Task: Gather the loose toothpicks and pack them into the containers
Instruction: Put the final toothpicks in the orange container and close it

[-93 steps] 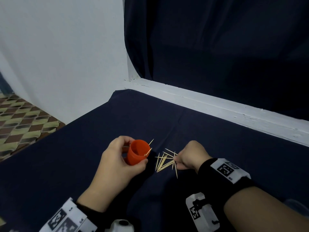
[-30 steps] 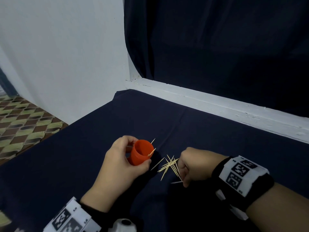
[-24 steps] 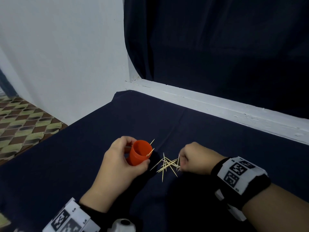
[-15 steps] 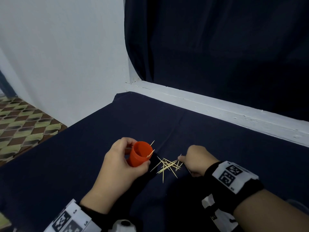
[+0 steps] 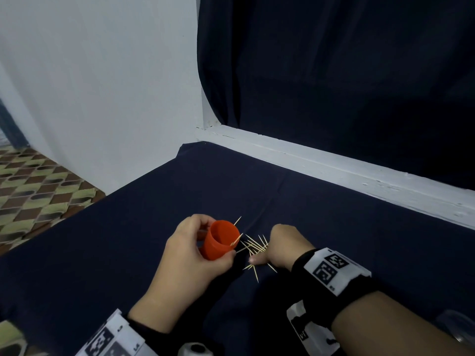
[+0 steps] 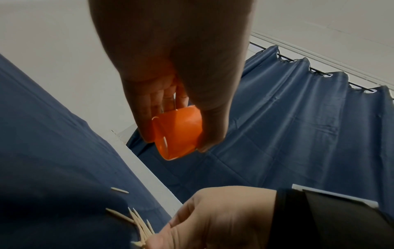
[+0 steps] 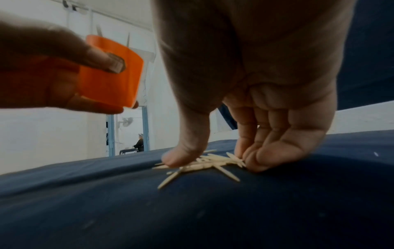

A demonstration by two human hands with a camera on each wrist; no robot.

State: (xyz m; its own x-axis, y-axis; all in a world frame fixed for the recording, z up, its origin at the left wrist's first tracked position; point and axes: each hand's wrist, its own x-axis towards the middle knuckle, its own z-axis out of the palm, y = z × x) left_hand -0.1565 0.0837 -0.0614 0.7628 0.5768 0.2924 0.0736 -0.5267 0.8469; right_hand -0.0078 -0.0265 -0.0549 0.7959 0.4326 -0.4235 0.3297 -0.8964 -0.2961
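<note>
Left hand [image 5: 190, 255] grip is wrapped round the orange container [image 5: 219, 242], held tilted above the counter [image 5: 102, 253], mouth facing right toward the pile. A couple of toothpicks stick out past its rim [image 5: 237, 239].

Right hand [image 5: 282, 246] is down on the navy cloth, thumb [image 7: 187, 151] and fingertips [image 7: 264, 160] closing from both sides on the loose toothpicks [image 5: 254, 249] (grip is pinching the bundle against the cloth, not lifted). A few sticks splay out under the thumb toward the wrist [image 7: 170, 178].

Pile sits just right of the container, touching the right hand. One more toothpick lies apart, beyond the container [image 5: 237, 220].

Both wrists wear black bands with printed marker tags [image 5: 331, 265]. White wall on the left, dark curtain [image 5: 334, 73] behind, white ledge along the far edge of the counter.
</note>
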